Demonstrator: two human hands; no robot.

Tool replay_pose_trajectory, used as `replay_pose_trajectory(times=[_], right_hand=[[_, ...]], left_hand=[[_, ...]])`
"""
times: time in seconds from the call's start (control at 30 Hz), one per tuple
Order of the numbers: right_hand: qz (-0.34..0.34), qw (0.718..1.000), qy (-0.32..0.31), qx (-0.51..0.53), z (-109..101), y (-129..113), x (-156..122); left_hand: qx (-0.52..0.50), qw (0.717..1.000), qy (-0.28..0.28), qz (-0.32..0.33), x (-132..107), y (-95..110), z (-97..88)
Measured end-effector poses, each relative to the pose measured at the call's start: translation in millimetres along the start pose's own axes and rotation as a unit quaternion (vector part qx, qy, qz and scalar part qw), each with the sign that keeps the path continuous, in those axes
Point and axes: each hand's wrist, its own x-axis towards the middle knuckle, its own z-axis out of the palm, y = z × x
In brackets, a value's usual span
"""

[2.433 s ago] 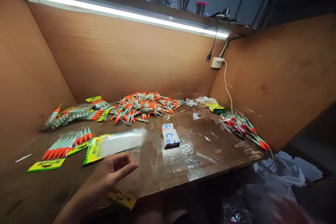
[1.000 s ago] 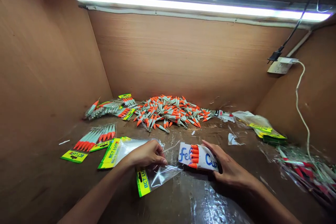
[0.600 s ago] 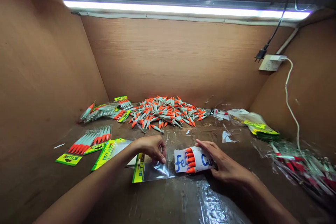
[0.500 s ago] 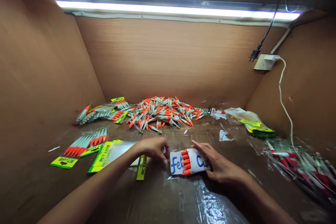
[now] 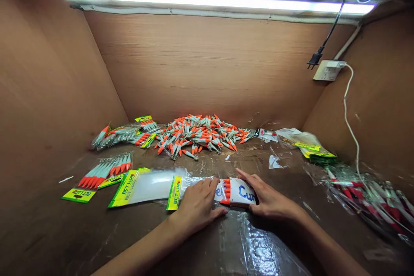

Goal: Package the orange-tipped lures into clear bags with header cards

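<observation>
My right hand [image 5: 270, 198] grips the right end of a white holder [image 5: 245, 191] with blue handwriting on it, thumb at the near edge and fingers at the far edge. Several orange-tipped lures [image 5: 227, 190] lie side by side in that holder. My left hand [image 5: 199, 200] is closed over a clear plastic bag with a yellow-green BCT LURE header [image 5: 175, 193], its fingers and thumb at the bag's right end. The bag's mouth meets the holder's left end there; my fingers partly hide the overlap.
A stack of header bags [image 5: 124, 189] lies left, beside filled lure packs [image 5: 105, 171]. Loose lures form a pile [image 5: 202, 136] at the back. More bags [image 5: 312, 146] and red-and-white lures [image 5: 371, 198] are on the right. A white cable [image 5: 347, 112] hangs from the wall socket [image 5: 326, 70].
My left hand has come down onto the header bag and brought it against the holder's left end. The bag has straightened out rightward. My right hand keeps its hold on the holder.
</observation>
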Motion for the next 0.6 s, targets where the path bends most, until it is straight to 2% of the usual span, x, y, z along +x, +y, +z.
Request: replay_pose_trajectory(times=[0.13,0.33,0.6], right_hand=[[-0.006,1.000,-0.006,0.000,1.2,3.1,0.2],[-0.008,1.000,-0.015,-0.009,3.7,5.6,0.4],[-0.016,0.999,-0.016,-0.022,4.4,0.7,-0.2]], left_hand=[[0.055,0.998,0.009,-0.017,6.0,12.6,-2.9],[0.118,0.989,0.047,-0.074,10.0,22.2,2.6],[0.114,0.979,0.048,-0.160,28.4,34.1,-8.3]])
